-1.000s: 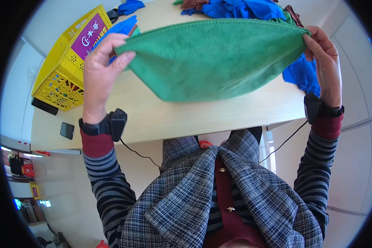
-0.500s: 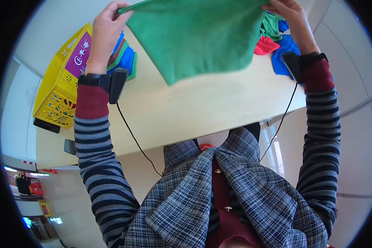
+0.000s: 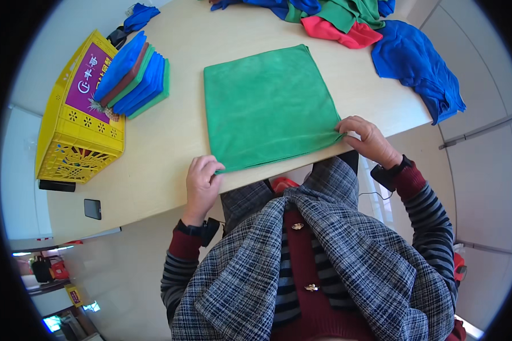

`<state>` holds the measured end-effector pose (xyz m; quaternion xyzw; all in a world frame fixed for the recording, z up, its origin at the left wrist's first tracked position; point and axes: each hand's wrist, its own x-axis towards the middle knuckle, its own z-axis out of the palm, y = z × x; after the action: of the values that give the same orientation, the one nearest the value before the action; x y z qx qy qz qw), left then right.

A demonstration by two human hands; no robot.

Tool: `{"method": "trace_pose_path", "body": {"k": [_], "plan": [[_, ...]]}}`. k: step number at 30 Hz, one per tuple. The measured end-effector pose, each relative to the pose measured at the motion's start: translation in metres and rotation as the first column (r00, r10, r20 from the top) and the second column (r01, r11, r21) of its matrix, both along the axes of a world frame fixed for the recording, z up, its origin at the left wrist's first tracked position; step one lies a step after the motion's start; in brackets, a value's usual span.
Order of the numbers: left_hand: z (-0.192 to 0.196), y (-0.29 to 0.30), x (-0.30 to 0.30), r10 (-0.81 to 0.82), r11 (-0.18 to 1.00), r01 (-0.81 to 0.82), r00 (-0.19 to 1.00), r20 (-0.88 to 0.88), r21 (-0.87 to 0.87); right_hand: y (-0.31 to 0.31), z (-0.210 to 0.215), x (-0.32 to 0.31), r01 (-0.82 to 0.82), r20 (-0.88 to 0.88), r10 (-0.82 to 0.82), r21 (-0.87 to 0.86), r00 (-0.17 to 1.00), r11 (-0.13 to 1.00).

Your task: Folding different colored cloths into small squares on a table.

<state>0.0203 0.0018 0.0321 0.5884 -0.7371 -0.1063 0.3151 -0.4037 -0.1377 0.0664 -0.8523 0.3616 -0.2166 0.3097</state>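
A green cloth [image 3: 270, 108] lies spread nearly flat in a square on the pale table, close to its front edge. My left hand [image 3: 202, 184] pinches its near left corner between thumb and fingers. At the near right corner my right hand [image 3: 371, 139] grips the cloth's edge the same way. Along the near edge the layers of cloth meet. To the left, a stack of folded cloths [image 3: 133, 79] in blue, green and brown leans by the yellow crate.
The yellow plastic crate [image 3: 82, 142] with a purple panel stands at the table's left. A crumpled blue cloth [image 3: 418, 65] hangs over the right edge, near a red cloth [image 3: 347, 34] and a loose green cloth [image 3: 352, 11]. A dark phone-like slab [image 3: 93, 208] lies front left.
Both hands have come down toward me from the far side of the table, bringing the raised green cloth down. It now lies flat on the table, with its near corners still held.
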Motion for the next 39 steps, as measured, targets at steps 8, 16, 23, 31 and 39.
{"method": "trace_pose_path", "body": {"k": [8, 16, 23, 31, 39], "plan": [[0.022, 0.018, 0.0, -0.047, 0.995, 0.043, 0.998, 0.038, 0.095, 0.023, 0.017, -0.006, -0.124, -0.204, 0.078, -0.222, 0.976, 0.967], [0.038, -0.043, -0.018, -0.032, 0.988, 0.038, 0.998, -0.049, 0.148, 0.021, 0.016, 0.084, 0.041, -0.058, -0.068, -0.375, 0.996, 0.926], [-0.025, -0.055, -0.062, -0.049, 0.999, 0.036, 0.871, 0.488, 0.036, 0.044, -0.058, 0.171, 0.049, -0.232, -0.161, -0.428, 0.959, 0.903], [-0.02, -0.044, -0.052, 0.002, 0.998, -0.032, 0.893, 0.449, 0.06, 0.008, -0.061, 0.056, 0.307, -0.328, -0.476, -0.453, 0.816, 0.837], [0.024, -0.076, -0.02, -0.054, 0.995, 0.02, 0.931, 0.362, 0.095, -0.036, -0.004, 0.042, 0.175, -0.519, -0.379, -0.399, 0.766, 0.9]]}}
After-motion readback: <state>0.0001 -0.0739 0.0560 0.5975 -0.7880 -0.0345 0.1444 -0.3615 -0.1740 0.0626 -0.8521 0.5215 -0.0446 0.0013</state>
